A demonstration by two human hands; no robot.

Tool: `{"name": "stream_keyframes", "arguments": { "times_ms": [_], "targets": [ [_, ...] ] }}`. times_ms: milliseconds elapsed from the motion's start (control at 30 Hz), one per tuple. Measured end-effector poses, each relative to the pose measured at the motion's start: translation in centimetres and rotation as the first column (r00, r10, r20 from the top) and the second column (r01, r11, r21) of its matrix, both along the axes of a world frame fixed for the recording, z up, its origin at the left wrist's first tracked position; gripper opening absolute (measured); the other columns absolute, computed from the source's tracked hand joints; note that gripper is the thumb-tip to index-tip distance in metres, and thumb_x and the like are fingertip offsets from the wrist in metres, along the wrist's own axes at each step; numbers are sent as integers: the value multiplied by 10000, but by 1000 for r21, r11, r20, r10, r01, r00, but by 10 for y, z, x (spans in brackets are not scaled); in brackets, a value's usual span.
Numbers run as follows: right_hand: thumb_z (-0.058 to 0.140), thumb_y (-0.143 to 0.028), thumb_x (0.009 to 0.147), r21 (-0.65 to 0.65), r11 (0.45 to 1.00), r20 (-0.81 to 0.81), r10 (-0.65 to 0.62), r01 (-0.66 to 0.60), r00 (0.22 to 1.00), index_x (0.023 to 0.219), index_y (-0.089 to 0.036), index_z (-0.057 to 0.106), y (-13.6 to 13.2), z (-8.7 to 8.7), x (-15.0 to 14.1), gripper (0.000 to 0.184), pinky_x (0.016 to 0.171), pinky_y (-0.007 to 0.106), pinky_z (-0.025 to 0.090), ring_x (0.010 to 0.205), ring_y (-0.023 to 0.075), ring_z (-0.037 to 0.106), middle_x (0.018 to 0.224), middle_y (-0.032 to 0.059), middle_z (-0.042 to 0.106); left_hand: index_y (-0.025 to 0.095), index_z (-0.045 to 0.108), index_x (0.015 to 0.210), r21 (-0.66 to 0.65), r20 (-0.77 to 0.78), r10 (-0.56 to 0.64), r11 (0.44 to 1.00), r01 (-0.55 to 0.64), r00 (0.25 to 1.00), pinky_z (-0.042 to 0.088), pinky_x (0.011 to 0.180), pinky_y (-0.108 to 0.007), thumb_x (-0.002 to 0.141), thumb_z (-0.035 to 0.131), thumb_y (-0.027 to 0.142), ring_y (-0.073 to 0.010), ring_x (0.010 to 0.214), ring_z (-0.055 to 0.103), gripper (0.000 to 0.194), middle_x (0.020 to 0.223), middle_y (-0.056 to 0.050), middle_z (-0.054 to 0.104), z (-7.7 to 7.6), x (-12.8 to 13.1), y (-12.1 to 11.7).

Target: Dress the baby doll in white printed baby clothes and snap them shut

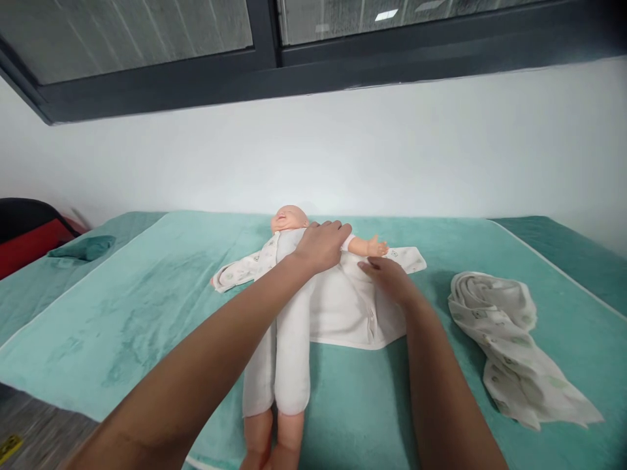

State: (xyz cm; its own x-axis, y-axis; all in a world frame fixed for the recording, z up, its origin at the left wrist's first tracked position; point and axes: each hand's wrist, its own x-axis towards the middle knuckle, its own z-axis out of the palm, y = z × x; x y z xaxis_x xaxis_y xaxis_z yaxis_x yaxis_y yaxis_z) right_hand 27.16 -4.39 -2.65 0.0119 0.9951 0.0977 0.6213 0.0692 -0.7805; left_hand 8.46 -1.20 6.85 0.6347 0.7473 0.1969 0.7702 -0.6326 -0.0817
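A baby doll (pixel 292 385) in white clothing lies on its back, its head toward the wall. A white patterned baby jacket (pixel 337 313) is spread under and beside it. One sleeve covers the doll's arm on the left; the other sleeve (pixel 410 258) lies flat beyond the bare forearm (pixel 363 247) on the right. My left hand (pixel 324 247) is wrapped over the doll's shoulder and upper arm on that side, fingers bent. Just below the forearm, my right hand (pixel 389 277) pinches the jacket's fabric near the loose sleeve; its fingertips are partly hidden.
A crumpled white patterned cloth (pixel 509 346) lies to the right on the green padded cover (pixel 122 326). Behind stands a white wall (pixel 343 150) beneath a dark window frame (pixel 196 88). A red and black object (pixel 29 235) is at the far left.
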Motion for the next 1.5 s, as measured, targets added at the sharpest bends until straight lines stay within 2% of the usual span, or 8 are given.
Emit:
{"name": "stream_keyframes", "arguments": {
  "times_ms": [133,367,667,767,933,1067,1233,1500],
  "targets": [
    [427,-582,862,30,987,-197,-147,155,969,822,-207,653,2,-1,13,439,678,345,420,778,244,568,757,60,654,193,552,1017,-18,4,22,1000,-22,1000,391,720,-359,821,495,107,-236,880,599,221,998,-78,642,5,-2,5],
    [452,-709,836,18,988,-572,-115,152,812,1100,-200,681,-6,4,18,618,741,448,516,910,344,651,837,121,723,184,624,958,-2,-317,26,1000,-29,948,345,896,-424,796,551,73,-287,1035,562,209,1016,-121,665,1,1,7],
    [616,-600,801,27,991,-734,107,-128,671,1245,-234,589,-28,36,-16,576,763,404,541,907,285,691,1021,86,736,117,510,1260,-138,-60,230,962,-236,971,371,987,-479,802,625,218,-339,1149,547,482,1243,-193,586,-26,27,18],
    [704,-463,763,62,961,-778,217,-271,590,1261,-251,572,-30,41,-23,558,828,384,539,1023,271,667,1216,83,683,214,497,1313,-292,129,117,953,-75,985,444,942,-371,795,624,260,-259,1122,595,535,1266,-104,617,-24,21,25],
    [748,-393,744,102,910,-750,335,-401,571,1317,-273,561,-33,49,-37,614,940,370,503,1216,271,569,1364,68,596,227,668,1046,-398,574,-40,859,321,818,483,825,-304,740,531,140,-198,899,646,346,998,-22,715,-10,-5,32],
    [780,-296,755,176,801,-772,473,-573,425,1338,-266,566,-37,48,-44,622,957,362,481,1127,235,599,1298,70,623,196,620,730,-157,532,-12,981,112,847,462,835,-340,684,450,47,-197,843,592,230,849,-35,665,0,-32,36],
    [743,-258,816,177,648,-705,609,-741,364,1282,-238,631,-41,38,-43,480,743,297,490,820,155,619,1043,65,672,204,587,722,-43,540,191,979,-200,820,454,793,-347,804,459,99,-230,954,550,185,934,-75,606,0,-63,27],
    [679,-361,863,87,827,-632,476,-555,612,1042,-206,657,-35,30,-55,238,637,250,408,703,111,507,845,7,584,212,566,1102,-287,561,460,888,-359,689,426,682,-320,881,552,331,-201,746,586,252,830,-25,637,-15,-73,-37]
  ]
}}
